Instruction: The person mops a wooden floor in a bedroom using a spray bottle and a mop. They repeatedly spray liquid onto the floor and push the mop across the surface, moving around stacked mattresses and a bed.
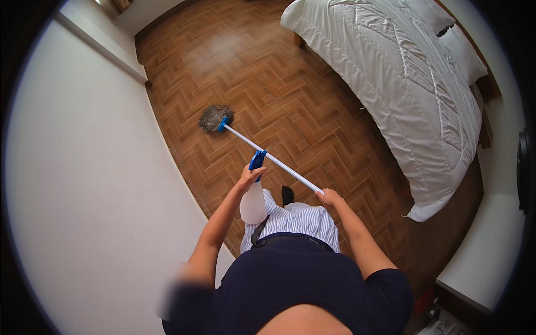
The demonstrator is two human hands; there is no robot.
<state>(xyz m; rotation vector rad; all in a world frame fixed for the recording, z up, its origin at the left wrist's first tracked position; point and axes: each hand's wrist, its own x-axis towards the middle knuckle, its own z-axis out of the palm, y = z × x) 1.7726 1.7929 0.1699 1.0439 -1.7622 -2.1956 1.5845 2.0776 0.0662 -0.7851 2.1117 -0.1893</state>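
Note:
My left hand (pixel 251 176) grips a spray bottle by its neck, just under the blue trigger head (pixel 257 160). The bottle's translucent white body (pixel 253 204) hangs below the hand, beside my striped trousers. Around the end of a white mop handle (pixel 293 172) my right hand (pixel 329 196) is closed. That handle slants away to the upper left and passes right by the spray head; whether they touch I cannot tell. At its far end a blue connector (pixel 223 124) joins a grey, shaggy mop head (pixel 214 117), which rests on the floor.
Brown herringbone-patterned floor tiles (pixel 268 88) spread ahead of me. A white wall (pixel 92 167) runs close along the left. On the right stands a bed with a white quilt (pixel 389 83) draped over its side and pillows (pixel 462 52). A white-topped surface (pixel 481 251) is at the lower right.

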